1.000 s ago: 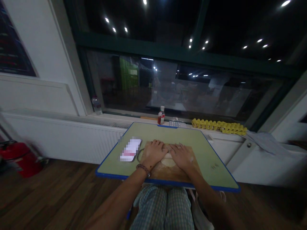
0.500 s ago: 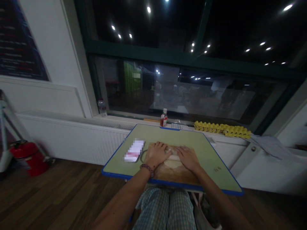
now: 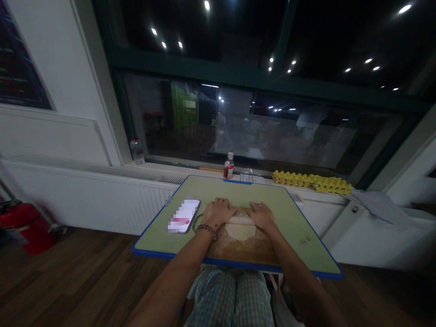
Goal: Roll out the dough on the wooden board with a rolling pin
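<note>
A pale round of flattened dough (image 3: 240,230) lies on a wooden board (image 3: 238,250) on a green table with a blue rim (image 3: 299,236). Across the far edge of the dough lies a rolling pin (image 3: 241,220). My left hand (image 3: 219,211) presses flat on the pin's left end, a bead bracelet on its wrist. Pressing flat on the right end is my right hand (image 3: 261,214). The fingers of both hands are stretched forward over the pin.
A phone (image 3: 184,215) lies on the table left of the board. On the sill behind stand a small red-labelled bottle (image 3: 229,166), a yellow egg tray (image 3: 311,181) and a clear bottle (image 3: 136,150). A red object (image 3: 23,222) sits on the wooden floor at left.
Both hands have pushed the rolling pin away from me across the dough. More of the flattened round now shows on the near side of my hands.
</note>
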Available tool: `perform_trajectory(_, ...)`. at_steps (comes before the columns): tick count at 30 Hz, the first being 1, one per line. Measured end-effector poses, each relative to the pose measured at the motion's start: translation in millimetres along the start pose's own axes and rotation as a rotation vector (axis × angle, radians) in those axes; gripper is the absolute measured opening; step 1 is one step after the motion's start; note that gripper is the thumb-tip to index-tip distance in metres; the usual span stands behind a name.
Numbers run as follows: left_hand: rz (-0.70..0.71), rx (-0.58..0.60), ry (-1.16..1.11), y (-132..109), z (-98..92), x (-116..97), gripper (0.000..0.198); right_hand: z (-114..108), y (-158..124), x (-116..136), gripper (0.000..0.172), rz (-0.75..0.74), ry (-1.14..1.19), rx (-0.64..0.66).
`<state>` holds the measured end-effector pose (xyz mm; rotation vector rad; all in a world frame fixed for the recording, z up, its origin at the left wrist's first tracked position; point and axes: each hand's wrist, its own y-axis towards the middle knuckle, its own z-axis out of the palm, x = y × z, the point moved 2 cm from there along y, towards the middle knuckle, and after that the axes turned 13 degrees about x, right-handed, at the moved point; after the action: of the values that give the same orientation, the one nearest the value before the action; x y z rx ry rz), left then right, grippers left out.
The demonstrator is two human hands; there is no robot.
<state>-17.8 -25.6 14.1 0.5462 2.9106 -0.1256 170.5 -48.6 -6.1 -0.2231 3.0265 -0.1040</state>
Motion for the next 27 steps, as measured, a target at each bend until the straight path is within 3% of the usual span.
perform_trajectory(5,0.117,0.036,0.045,-10,11.0,-5,0.04,-2,-21,9,0.042,-0.051,-0.015,-0.033)
perform_trajectory(10,0.213,-0.081,0.027,-35,18.6,-10,0.051,1,-46,16,0.047,0.052,0.08,-0.16)
perform_trajectory(18,0.292,-0.096,0.0,-58,12.8,-11,0.055,16,-56,15,0.051,-0.018,0.113,-0.255)
perform_trajectory(27,0.331,-0.044,-0.032,-72,8.3,-16,0.052,14,-71,21,0.048,-0.073,0.132,-0.259)
